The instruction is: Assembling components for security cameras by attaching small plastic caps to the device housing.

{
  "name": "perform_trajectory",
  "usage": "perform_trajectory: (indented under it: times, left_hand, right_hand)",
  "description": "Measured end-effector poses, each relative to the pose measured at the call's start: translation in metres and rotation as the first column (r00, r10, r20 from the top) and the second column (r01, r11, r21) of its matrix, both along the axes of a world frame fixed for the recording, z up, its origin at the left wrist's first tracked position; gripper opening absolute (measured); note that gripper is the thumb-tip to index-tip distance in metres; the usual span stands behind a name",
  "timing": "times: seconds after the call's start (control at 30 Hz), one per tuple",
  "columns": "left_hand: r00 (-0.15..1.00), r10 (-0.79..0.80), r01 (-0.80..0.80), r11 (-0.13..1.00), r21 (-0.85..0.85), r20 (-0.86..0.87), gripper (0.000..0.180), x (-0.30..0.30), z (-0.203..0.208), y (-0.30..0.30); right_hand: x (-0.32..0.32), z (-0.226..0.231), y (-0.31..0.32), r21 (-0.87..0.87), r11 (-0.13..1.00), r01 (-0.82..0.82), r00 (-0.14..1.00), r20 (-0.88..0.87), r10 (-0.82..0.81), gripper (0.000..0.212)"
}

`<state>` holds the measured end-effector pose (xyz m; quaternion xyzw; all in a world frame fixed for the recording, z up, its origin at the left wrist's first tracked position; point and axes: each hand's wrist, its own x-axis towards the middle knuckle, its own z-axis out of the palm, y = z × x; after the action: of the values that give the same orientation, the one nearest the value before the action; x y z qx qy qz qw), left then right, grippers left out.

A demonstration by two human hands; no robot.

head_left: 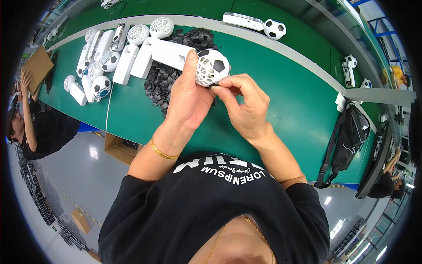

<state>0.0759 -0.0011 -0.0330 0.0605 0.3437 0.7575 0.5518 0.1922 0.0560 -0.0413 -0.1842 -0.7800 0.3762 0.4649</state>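
My left hand (189,94) is wrapped round a white device (169,53) with a long box-shaped body and a soccer-ball head (218,57), its thumb along the body. Some of the head's panels are black; others show bare white lattice. At the ball's lower right edge, my right hand (246,94) pinches a small black piece (214,85) between thumb and forefinger, touching the ball. Most of that piece is hidden by the fingers. Behind my left hand spreads a heap of black panel pieces (160,83), which reaches up beyond the device.
White ball-headed devices (127,64) stand and lie in a group at left on the green table (290,101). Another device (244,21) lies beyond the grey rail. At right hangs a black bag (349,138). A person at left holds cardboard (37,66); an open carton (121,149) sits below the table edge.
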Motion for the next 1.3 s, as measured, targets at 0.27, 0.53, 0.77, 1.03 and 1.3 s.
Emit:
perform_trajectory:
  times: [0.27, 0.53, 0.77, 1.03, 1.3]
  left_hand:
    - [1.0, 0.016, -0.016, 0.999, 0.028, 0.011, 0.047, 0.003, 0.006, -0.004]
    - [0.999, 0.036, -0.036, 0.999, -0.016, 0.007, 0.05, 0.004, 0.017, -0.006]
    - [0.998, 0.055, -0.055, 0.998, 0.018, 0.01, 0.047, 0.002, 0.009, -0.005]
    - [0.998, 0.068, -0.068, 0.998, 0.001, -0.017, 0.044, 0.008, 0.009, -0.001]
    - [0.998, 0.058, -0.058, 0.998, 0.039, -0.002, 0.044, 0.004, 0.006, -0.002]
  right_hand:
    - [0.001, -0.002, 0.006, 0.056, 0.996, 0.064, 0.997, 0.036, -0.066, 0.035]
    - [0.002, 0.007, 0.029, 0.017, 0.989, -0.146, 0.978, 0.153, 0.142, 0.067]
    - [0.005, 0.022, 0.025, 0.286, 0.958, -0.009, 0.978, 0.204, -0.051, 0.036]
    - [0.005, 0.016, 0.022, 0.335, 0.942, -0.025, 0.973, 0.226, -0.054, 0.02]
    - [0.004, 0.02, 0.02, 0.338, 0.941, 0.001, 0.961, 0.258, -0.094, 0.024]
